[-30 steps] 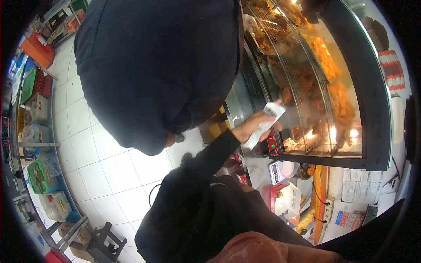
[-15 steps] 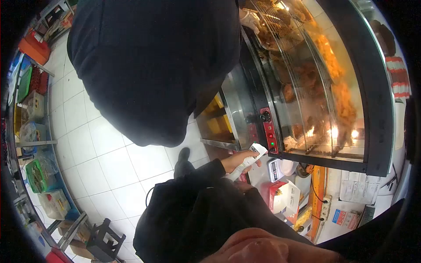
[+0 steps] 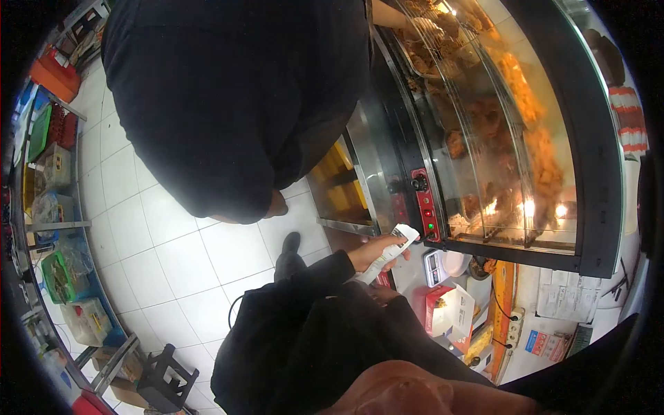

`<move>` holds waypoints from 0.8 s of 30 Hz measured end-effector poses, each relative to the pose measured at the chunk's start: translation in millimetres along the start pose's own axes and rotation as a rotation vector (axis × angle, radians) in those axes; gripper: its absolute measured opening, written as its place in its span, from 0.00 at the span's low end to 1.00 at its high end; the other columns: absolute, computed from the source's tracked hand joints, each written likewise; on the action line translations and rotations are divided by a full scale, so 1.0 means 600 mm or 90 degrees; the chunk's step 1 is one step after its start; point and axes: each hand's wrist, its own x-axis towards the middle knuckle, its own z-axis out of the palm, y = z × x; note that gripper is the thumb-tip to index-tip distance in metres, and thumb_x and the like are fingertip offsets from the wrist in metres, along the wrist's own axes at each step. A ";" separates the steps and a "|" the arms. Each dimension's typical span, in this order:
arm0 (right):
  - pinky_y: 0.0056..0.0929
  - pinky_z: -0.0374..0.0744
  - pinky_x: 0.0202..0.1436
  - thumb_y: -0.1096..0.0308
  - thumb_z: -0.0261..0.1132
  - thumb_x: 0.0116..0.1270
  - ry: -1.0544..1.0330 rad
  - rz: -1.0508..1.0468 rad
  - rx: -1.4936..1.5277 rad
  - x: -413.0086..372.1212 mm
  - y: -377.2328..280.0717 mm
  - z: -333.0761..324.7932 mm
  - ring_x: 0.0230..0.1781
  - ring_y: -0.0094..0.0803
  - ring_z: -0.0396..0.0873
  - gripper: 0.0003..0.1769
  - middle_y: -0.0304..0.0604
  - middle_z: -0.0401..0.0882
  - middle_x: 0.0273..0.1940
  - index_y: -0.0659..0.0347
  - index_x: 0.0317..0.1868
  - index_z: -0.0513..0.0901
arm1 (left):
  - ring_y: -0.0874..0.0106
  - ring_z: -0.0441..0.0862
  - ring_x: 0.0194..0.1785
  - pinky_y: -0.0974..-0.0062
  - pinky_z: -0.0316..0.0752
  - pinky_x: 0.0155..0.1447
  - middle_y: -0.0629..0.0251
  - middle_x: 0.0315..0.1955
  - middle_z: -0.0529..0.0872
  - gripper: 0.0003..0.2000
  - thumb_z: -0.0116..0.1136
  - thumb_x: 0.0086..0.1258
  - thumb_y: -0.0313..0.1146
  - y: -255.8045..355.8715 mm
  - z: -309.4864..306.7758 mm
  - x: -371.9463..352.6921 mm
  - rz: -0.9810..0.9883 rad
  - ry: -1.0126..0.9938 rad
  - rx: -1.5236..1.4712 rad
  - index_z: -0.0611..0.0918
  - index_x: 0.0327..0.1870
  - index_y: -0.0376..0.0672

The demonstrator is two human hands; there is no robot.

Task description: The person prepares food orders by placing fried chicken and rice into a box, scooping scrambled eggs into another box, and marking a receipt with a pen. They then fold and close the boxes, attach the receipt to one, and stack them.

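Note:
My left hand [image 3: 368,254] comes out of a black sleeve and is closed on a white printed paper bag [image 3: 391,254], its thumb on the near face. The bag's upper end is beside the red control panel [image 3: 427,211] of a heated glass cabinet [image 3: 415,138]. Lower down, part of my right hand [image 3: 382,296] shows at the other cuff, near the bag's lower end; its fingers cannot be made out. Fried food [image 3: 456,144] lies on racks behind the glass.
A person in dark clothes [image 3: 235,104] stands close in front, one hand [image 3: 425,29] inside the cabinet. A scale [image 3: 434,268] and an open box [image 3: 453,311] are below the cabinet. Shelves with tubs [image 3: 59,277] line the left; a black stool [image 3: 166,380] stands on the tiled floor.
The other person's body has shifted slightly left, and their hand reaches farther into the cabinet. Their other hand now shows below the sleeve. My left hand and the bag have barely moved.

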 end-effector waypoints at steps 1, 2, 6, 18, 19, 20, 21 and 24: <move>0.21 0.58 0.10 0.52 0.62 0.67 -0.004 0.011 0.011 -0.001 0.000 -0.001 0.12 0.19 0.63 0.21 0.35 0.73 0.24 0.56 0.51 0.70 | 0.80 0.69 0.16 0.82 0.65 0.19 0.63 0.35 0.82 0.22 0.43 0.75 0.42 -0.001 0.001 -0.001 0.002 0.000 -0.001 0.67 0.67 0.44; 0.21 0.58 0.10 0.52 0.62 0.67 -0.007 0.016 0.022 0.001 0.000 0.000 0.12 0.19 0.63 0.21 0.35 0.73 0.24 0.56 0.51 0.70 | 0.80 0.69 0.16 0.82 0.65 0.19 0.63 0.35 0.81 0.22 0.42 0.76 0.42 -0.001 0.002 -0.001 0.004 0.001 -0.002 0.67 0.67 0.44; 0.21 0.58 0.10 0.52 0.62 0.67 -0.024 0.018 0.040 0.019 0.018 -0.009 0.12 0.19 0.63 0.21 0.35 0.74 0.24 0.56 0.52 0.69 | 0.80 0.68 0.16 0.82 0.64 0.19 0.63 0.35 0.81 0.22 0.42 0.76 0.42 -0.004 -0.001 0.003 0.002 -0.005 -0.009 0.67 0.66 0.43; 0.21 0.60 0.14 0.71 0.58 0.63 -0.024 0.025 -0.065 0.000 -0.006 0.000 0.16 0.20 0.64 0.32 0.35 0.70 0.29 0.49 0.67 0.59 | 0.81 0.69 0.16 0.83 0.64 0.19 0.65 0.34 0.81 0.22 0.42 0.76 0.43 0.000 0.002 0.003 0.001 -0.005 0.011 0.68 0.66 0.43; 0.21 0.61 0.14 0.71 0.59 0.63 -0.005 0.044 -0.055 0.006 -0.004 -0.001 0.16 0.21 0.64 0.32 0.35 0.70 0.29 0.49 0.68 0.59 | 0.81 0.69 0.16 0.83 0.64 0.19 0.65 0.34 0.81 0.22 0.42 0.76 0.43 -0.001 0.002 0.004 0.002 -0.004 0.016 0.68 0.66 0.43; 0.22 0.61 0.14 0.71 0.59 0.63 0.013 0.063 -0.045 0.012 -0.001 -0.001 0.16 0.21 0.64 0.33 0.35 0.69 0.29 0.49 0.68 0.59 | 0.81 0.69 0.16 0.83 0.64 0.19 0.65 0.34 0.81 0.22 0.42 0.76 0.43 -0.001 0.001 0.004 0.003 -0.004 0.022 0.68 0.66 0.44; 0.22 0.61 0.14 0.70 0.59 0.63 0.033 0.055 -0.046 0.019 0.006 -0.001 0.16 0.21 0.64 0.31 0.35 0.70 0.30 0.50 0.67 0.61 | 0.81 0.70 0.17 0.83 0.65 0.20 0.66 0.34 0.81 0.22 0.43 0.76 0.45 0.000 0.002 0.002 0.002 -0.004 0.032 0.68 0.66 0.44; 0.23 0.65 0.16 0.61 0.59 0.64 0.047 -0.113 -0.262 0.049 0.047 -0.021 0.18 0.23 0.68 0.26 0.37 0.75 0.31 0.53 0.63 0.67 | 0.81 0.70 0.18 0.82 0.67 0.21 0.67 0.35 0.81 0.23 0.44 0.75 0.47 0.006 0.005 -0.002 -0.002 -0.003 0.053 0.69 0.65 0.46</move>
